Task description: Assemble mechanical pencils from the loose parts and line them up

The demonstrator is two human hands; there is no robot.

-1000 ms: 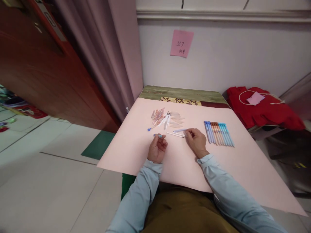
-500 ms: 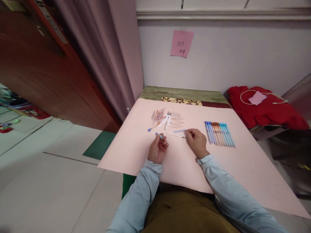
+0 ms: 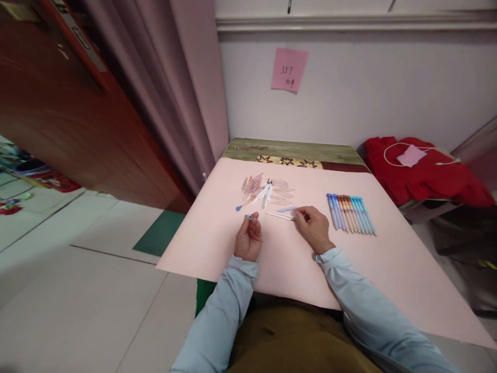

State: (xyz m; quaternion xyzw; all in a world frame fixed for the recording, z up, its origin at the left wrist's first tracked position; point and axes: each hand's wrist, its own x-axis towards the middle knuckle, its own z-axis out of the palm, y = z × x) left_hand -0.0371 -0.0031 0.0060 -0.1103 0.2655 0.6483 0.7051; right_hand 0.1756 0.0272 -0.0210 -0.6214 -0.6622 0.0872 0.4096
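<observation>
My left hand [image 3: 248, 239] is closed round a small blue pen part [image 3: 250, 217], whose end shows at my fingertips. My right hand [image 3: 315, 227] rests on the pink sheet [image 3: 217, 238] with its fingers curled on a pale blue pen barrel [image 3: 286, 209]; a thin white refill [image 3: 278, 215] lies beside it. Just beyond my hands sits a heap of loose pen parts [image 3: 264, 190]. To the right of my right hand lies a neat row of several assembled pens [image 3: 350, 213], blue and orange.
The pink sheet covers a small table [image 3: 291, 150] against a white wall with a pink note [image 3: 289, 69]. A red cloth with a white cable [image 3: 421, 173] lies at the right. A curtain [image 3: 174, 93] and wooden door [image 3: 58, 103] stand at the left.
My left hand has turned and closed tighter, so the small blue part now points end-on from my fingertips. My right hand has stayed where it was.
</observation>
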